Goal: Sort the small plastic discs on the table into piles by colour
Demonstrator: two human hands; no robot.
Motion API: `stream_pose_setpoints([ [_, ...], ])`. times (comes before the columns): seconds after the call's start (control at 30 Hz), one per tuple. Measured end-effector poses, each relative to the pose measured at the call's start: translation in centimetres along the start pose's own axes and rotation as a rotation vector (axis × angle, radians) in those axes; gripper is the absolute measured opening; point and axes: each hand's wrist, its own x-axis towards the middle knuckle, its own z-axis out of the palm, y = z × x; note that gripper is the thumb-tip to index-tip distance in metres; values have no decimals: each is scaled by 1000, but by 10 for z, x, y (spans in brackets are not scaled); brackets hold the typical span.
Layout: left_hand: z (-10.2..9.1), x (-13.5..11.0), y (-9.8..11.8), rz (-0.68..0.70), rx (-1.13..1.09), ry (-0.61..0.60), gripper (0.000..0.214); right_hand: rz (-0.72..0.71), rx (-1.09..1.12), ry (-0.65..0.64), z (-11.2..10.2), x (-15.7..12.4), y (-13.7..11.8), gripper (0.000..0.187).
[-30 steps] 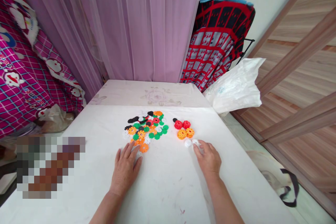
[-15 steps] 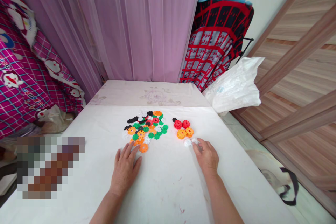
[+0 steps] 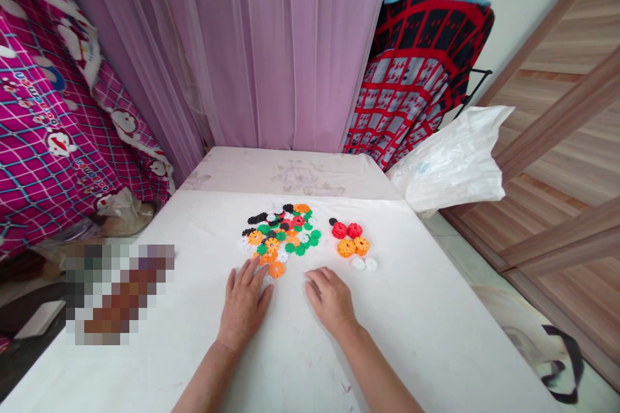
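Observation:
A mixed pile of flower-shaped plastic discs (image 3: 300,237) in black, white, green, orange and red lies spread on the white-covered table (image 3: 290,361). My left hand (image 3: 245,302) rests flat at the pile's near edge, fingers apart, its fingertips by an orange disc (image 3: 276,269). To the right of it, my right hand (image 3: 332,297) hovers low or rests over the cloth, fingers loosely bent and thumb apart, with nothing visible in it. Beyond it sit sorted groups: a black disc (image 3: 333,222), red discs (image 3: 354,230), orange discs (image 3: 346,247) and two white discs (image 3: 371,264).
A white plastic bag (image 3: 450,161) stands at the table's right far edge. Behind the table hangs a purple curtain (image 3: 290,45). Pink checked fabric (image 3: 62,103) is on the left, and wooden cabinet doors (image 3: 557,142) are on the right.
My right hand has let go of the white discs and moved left toward the pile. My left hand stays at the pile's near edge. The camera view has shifted slightly.

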Motion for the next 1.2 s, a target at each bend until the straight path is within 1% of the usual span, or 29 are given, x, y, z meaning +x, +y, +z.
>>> stream_pose_setpoints([
  [0.07,0,0,1,1,1,0,42,37,-9,-87,9,13,-14,23],
  [0.13,-1,0,2,2,0,2,42,70,-32,-155,13,28,-24,28],
  [0.2,-1,-1,2,8,0,6,41,89,-58,-211,14,41,-30,35],
  [0.3,-2,-1,3,19,7,3,39,78,-90,-306,11,57,-36,42],
  [0.47,-4,0,3,21,21,-17,39,105,-146,-462,4,75,-39,41],
  [0.6,-4,-1,3,11,2,-18,39,146,-136,-513,3,82,-37,34],
  [0.67,-3,-1,2,7,-12,-10,39,159,-112,-493,6,81,-35,32],
  [0.73,-3,-1,2,4,-23,-4,39,167,-70,-435,9,75,-32,29],
  [0.83,-4,-1,2,-4,-32,-10,38,200,32,-286,11,59,-22,25],
  [0.9,-4,0,1,-7,-36,-17,37,249,87,-177,8,45,-10,24],
  [0.97,-4,0,1,-8,-40,-17,38,314,86,-78,0,29,9,24],
  [1.07,-3,1,0,-3,-43,-9,39,429,-20,25,-23,11,39,25],
  [1.13,-3,1,0,0,-39,-11,39,519,-109,33,-42,3,56,27],
  [1.2,-3,1,0,-2,-33,-14,39,589,-179,-2,-58,1,67,27],
])
